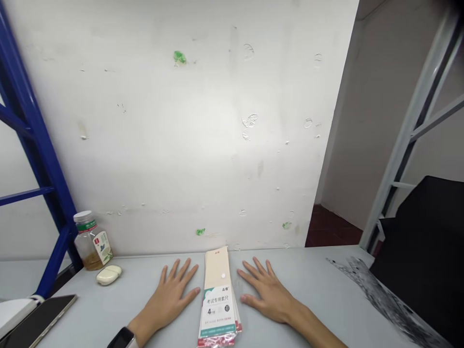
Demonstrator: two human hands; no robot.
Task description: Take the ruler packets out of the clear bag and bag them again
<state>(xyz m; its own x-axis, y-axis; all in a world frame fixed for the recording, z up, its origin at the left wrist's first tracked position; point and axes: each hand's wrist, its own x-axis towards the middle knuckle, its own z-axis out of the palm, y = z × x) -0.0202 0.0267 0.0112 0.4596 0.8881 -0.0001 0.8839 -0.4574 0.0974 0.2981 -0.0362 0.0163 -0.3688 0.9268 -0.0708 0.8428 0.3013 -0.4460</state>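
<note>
A stack of long, narrow ruler-set packets in clear wrap, cream at the far end and white with teal print at the near end, lies on the grey table between my hands. My left hand rests flat on the table just left of the packets, fingers spread, holding nothing; a dark watch sits on its wrist. My right hand lies flat just right of the packets, fingers spread and empty.
A small bottle with a white cap and amber liquid stands at the back left by a blue rack post. A cream oval case lies beside it. A phone lies at the near left. A dark smudge marks the right side; a grey rack frame and black object stand right.
</note>
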